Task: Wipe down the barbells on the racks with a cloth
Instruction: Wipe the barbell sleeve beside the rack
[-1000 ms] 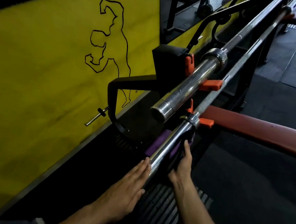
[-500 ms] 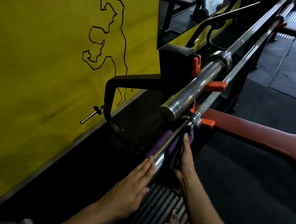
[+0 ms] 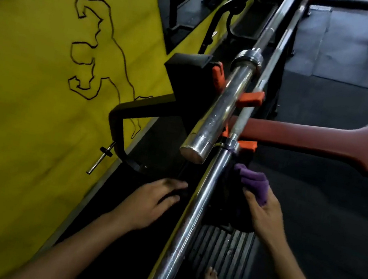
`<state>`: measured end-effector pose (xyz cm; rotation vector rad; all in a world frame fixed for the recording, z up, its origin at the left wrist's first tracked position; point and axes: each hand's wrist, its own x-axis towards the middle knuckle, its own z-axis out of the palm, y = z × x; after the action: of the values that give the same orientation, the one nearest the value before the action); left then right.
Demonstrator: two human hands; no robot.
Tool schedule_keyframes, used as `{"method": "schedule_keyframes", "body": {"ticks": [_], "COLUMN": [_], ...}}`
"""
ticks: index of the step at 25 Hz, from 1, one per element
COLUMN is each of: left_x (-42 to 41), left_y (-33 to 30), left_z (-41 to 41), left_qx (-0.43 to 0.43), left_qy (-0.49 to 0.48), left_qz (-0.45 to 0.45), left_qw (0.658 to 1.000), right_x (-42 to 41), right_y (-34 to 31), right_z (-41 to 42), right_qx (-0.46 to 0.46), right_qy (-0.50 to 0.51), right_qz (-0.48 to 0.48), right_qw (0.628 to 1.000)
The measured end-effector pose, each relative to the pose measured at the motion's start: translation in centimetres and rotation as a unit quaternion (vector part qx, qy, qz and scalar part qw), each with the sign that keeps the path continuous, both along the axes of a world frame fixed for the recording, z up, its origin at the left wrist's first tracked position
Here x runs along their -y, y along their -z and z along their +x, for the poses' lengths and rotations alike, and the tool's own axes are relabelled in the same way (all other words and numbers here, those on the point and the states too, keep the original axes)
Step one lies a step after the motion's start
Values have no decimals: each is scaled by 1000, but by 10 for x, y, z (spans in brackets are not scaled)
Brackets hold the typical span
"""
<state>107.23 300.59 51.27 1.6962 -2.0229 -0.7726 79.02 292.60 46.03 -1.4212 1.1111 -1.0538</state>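
Note:
Two chrome barbells lie one above the other on a black rack with orange hooks (image 3: 250, 98). The lower barbell (image 3: 193, 213) runs from the bottom middle up into the distance. The upper barbell (image 3: 218, 111) ends in a thick sleeve above it. A purple cloth (image 3: 255, 182) is bunched in my right hand (image 3: 263, 212), just right of the lower bar and off it. My left hand (image 3: 151, 199) hovers left of that bar with fingers spread and relaxed, holding nothing and blurred by motion.
A yellow wall panel (image 3: 37, 116) with a black flexing-figure outline fills the left. A red padded bench (image 3: 321, 146) crosses at right. A black bracket with a steel pin (image 3: 103, 158) juts out at left. Ribbed floor plate (image 3: 220, 253) and my bare foot (image 3: 211, 278) lie below.
Both hands have come off the lower bar. The right hand pulled the purple cloth away to the right, and the left hand drew back to the left. My head moved closer.

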Motion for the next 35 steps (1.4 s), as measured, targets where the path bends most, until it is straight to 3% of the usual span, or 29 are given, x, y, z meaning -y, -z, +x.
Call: {"method": "schedule_keyframes", "body": {"ticks": [2, 5, 7, 11, 14, 17, 22, 26, 29, 33, 35], "left_x": [53, 116, 144, 168, 172, 166, 162, 157, 159, 170, 169], "left_y": [9, 43, 66, 77, 65, 52, 39, 29, 39, 49, 48], "left_z": [5, 20, 24, 12, 4, -1, -2, -13, -19, -19, -21], "left_qx": [22, 124, 165, 176, 139, 129, 122, 127, 139, 187, 192], "left_qy": [16, 70, 119, 220, 239, 263, 330, 328, 342, 335, 343], "left_qz": [17, 16, 9, -35, -27, -48, -91, -53, -38, 10, -12], "left_qw": [999, 990, 979, 959, 961, 955, 932, 935, 929, 923, 919], "right_x": [-4, -11, -25, -82, -131, -133, -97, -156, -167, -104, -88], "right_y": [-17, -31, -26, -18, -37, -39, -43, -42, -37, -36, -34], "right_z": [5, 29, 58, 93, 106, 125, 155, 162, 166, 165, 159], "right_qx": [-14, -43, -108, -301, -388, -465, -519, -572, -562, -502, -477], "right_qy": [-26, -51, -52, -82, -108, -70, 23, -17, 14, 102, 116], "right_qz": [-19, -14, 0, -4, 42, 47, 65, 45, 56, 92, 121], "right_qw": [999, 998, 993, 950, 914, 881, 852, 819, 825, 854, 863]}}
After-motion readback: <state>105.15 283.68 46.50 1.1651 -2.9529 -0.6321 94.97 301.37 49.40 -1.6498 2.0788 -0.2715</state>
